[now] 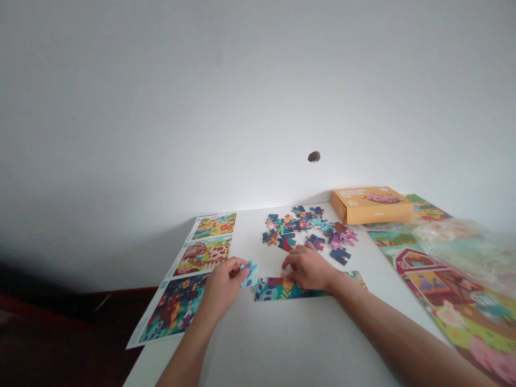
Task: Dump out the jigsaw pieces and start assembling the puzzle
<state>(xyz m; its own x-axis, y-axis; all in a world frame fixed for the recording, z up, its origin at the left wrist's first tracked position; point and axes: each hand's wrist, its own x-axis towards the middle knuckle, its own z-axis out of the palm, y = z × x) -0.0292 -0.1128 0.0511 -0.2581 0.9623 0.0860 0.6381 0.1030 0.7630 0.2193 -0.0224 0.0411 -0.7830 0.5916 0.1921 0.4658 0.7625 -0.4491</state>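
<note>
My left hand (223,285) pinches a light-blue puzzle piece (250,271) at the left end of a joined strip of pieces (278,290) lying on the white table (290,344). My right hand (307,267) rests curled on the strip's middle, fingers pressing down on it. Behind the hands lies a loose pile of colourful puzzle pieces (306,228).
A reference sheet (189,269) with three pictures lies at the left, overhanging the table's edge. An orange puzzle box (373,204) stands at the back right. Finished farm puzzles (447,290) and a clear plastic bag (467,242) cover the right side. A white wall rises behind.
</note>
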